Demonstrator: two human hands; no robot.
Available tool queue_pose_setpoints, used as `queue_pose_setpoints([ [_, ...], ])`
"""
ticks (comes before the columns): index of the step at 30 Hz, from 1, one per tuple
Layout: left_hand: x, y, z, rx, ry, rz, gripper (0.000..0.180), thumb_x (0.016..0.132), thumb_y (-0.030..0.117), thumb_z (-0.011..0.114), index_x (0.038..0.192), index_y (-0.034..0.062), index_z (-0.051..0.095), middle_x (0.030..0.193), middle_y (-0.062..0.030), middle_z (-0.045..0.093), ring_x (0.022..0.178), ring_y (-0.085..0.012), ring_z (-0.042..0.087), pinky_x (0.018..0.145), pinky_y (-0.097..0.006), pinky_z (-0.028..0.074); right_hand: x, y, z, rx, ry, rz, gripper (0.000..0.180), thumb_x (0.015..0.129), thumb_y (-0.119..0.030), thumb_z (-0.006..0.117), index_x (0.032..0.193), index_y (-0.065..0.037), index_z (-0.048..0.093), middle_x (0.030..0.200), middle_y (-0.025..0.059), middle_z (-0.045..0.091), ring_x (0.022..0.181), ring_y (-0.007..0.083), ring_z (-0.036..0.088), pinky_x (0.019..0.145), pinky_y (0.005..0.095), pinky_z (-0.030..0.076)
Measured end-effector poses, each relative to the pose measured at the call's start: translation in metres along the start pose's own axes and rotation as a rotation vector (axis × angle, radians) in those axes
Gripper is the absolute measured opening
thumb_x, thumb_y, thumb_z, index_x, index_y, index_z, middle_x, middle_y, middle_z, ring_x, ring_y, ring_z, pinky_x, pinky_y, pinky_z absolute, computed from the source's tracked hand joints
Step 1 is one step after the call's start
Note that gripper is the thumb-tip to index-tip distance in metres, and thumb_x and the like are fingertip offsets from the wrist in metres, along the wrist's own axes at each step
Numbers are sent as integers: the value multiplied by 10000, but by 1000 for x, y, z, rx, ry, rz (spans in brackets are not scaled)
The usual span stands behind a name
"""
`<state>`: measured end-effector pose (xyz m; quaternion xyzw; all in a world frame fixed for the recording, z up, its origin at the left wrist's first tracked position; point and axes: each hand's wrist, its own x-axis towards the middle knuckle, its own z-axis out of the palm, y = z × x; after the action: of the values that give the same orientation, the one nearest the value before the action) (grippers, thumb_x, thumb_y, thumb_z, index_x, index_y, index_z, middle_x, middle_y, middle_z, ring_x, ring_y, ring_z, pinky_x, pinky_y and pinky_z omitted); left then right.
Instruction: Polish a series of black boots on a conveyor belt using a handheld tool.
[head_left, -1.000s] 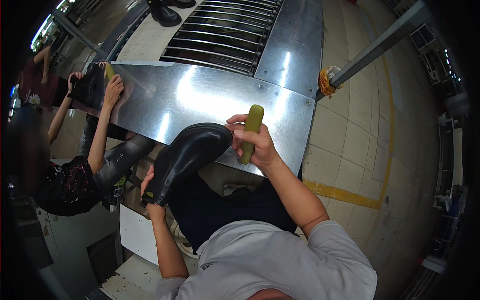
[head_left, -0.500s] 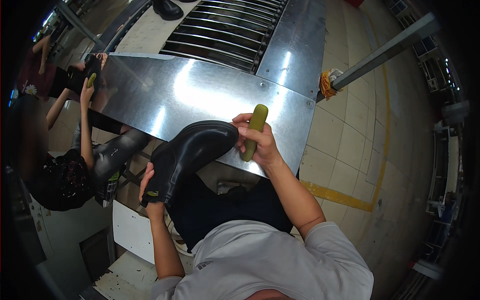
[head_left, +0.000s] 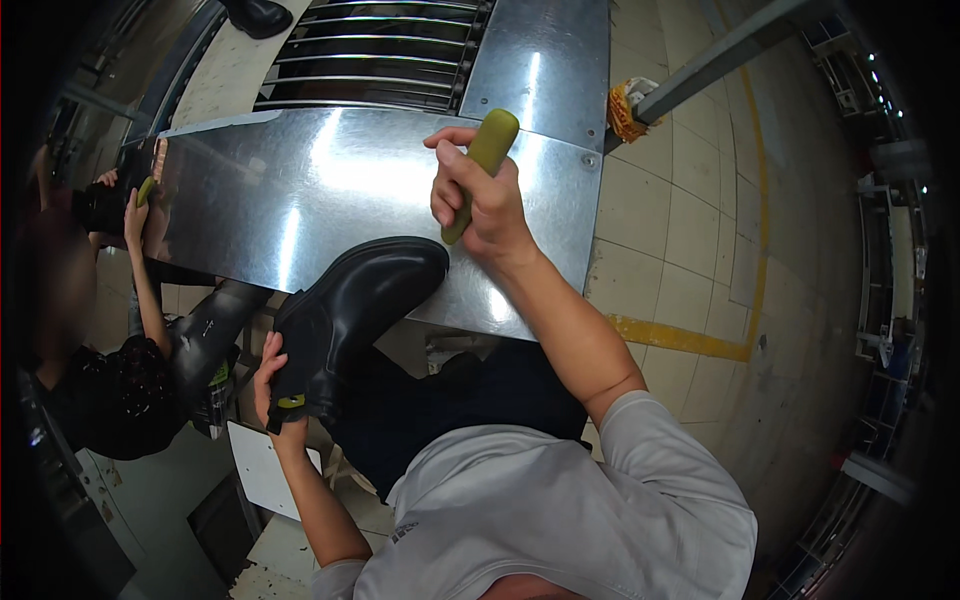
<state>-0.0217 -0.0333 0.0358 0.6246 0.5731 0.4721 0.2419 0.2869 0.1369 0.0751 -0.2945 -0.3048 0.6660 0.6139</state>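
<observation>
A shiny black ankle boot [head_left: 365, 300] lies slanted, its toe over the near edge of the metal table [head_left: 240, 230] and its shaft pointing back toward me. My left hand [head_left: 277, 388] supports the boot by its shaft, where a small yellow-green patch shows; part of the hand is hidden behind the shaft. Above the tabletop, my right hand [head_left: 480, 200] is closed round an olive-green oblong block [head_left: 492, 145] with rounded ends, index finger stretched out. Hand and block are apart from the toe, just beyond it.
Past the table runs a roller conveyor [head_left: 375, 45], with another black boot [head_left: 258, 15] at its left. At left, a co-worker's hand [head_left: 136, 215] holds a similar green block beside a dark boot. A metal post [head_left: 710, 65] with an orange-and-white wrapping [head_left: 627, 110] stands at right.
My right hand has lifted off the toe and moved up and away with the green block, now tilted. The left hand still holds the boot. The whole view has shifted slightly.
</observation>
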Motion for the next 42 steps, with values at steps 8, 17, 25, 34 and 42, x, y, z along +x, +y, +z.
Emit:
queue_pose_setpoints([
  [8, 6, 12, -11, 101, -150, 14, 346, 803, 30, 644, 1148, 56, 651, 1330, -186, 549, 1292, -374, 474, 1077, -458, 367, 4, 5, 10, 49, -63, 78, 245, 922, -217, 600, 1025, -1, 552, 527, 4, 347, 401, 111, 374, 404, 247, 314],
  [17, 5, 9, -7, 85, -102, 12, 275, 822, 115, 663, 1091, 60, 677, 1291, -174, 596, 1294, -400, 472, 1075, -472, 358, 2, 9, 37, -229, -150, 104, 231, 901, -177, 621, 1006, 24, 574, 522, -10, 392, 400, 70, 343, 399, 220, 281],
  [25, 25, 16, -10, 66, -147, -70, 358, 765, 78, 673, 1118, 20, 658, 1300, -167, 592, 1280, -341, 495, 1081, -430, 358, 23, 24, 44, -123, -113, 121, 251, 871, -243, 673, 939, -20, 581, 538, -9, 403, 419, 88, 398, 406, 241, 327],
  [34, 48, -43, -23, -67, -87, -345, 435, 801, 114, 759, 1151, -43, 554, 1091, -84, 619, 989, -151, 577, 937, -310, 426, 61, 1, -23, 207, 139, -162, 258, 910, -286, 634, 953, -44, 556, 552, 24, 416, 427, 159, 443, 416, 299, 346],
  [42, 59, -45, -29, -361, 28, -387, 580, 816, 252, 775, 1234, -44, 501, 1185, -119, 594, 1083, -213, 566, 994, -345, 402, 56, 28, -53, 39, 271, -136, 268, 875, -239, 686, 955, -20, 553, 576, 17, 469, 446, 118, 469, 421, 262, 372],
])
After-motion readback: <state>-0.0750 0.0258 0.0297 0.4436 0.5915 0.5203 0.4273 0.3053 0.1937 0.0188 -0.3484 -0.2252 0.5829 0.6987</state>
